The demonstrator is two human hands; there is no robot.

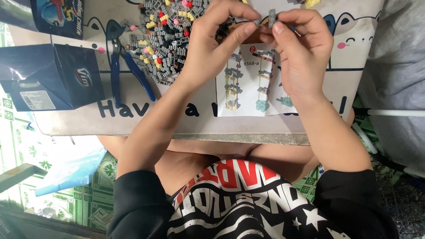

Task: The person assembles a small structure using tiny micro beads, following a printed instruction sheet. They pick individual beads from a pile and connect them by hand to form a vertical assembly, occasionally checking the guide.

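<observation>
My left hand [217, 40] and my right hand [301, 48] meet above a small low table [186, 130], fingertips together. Between them they pinch a tiny grey brick assembly [269, 18]; both hands grip it. Under my hands lies a white instruction sheet [252, 82] with pictures of building steps. A pile of small grey, yellow, red and pink bricks [166, 35] spreads over the table just left of my left hand.
Blue-handled pliers [119, 66] lie left of the brick pile. A dark blue box [51, 75] stands at the table's left edge, another blue box [59, 15] behind it. Grey fabric [396, 75] sits at the right. Patterned green floor [88, 203] lies below.
</observation>
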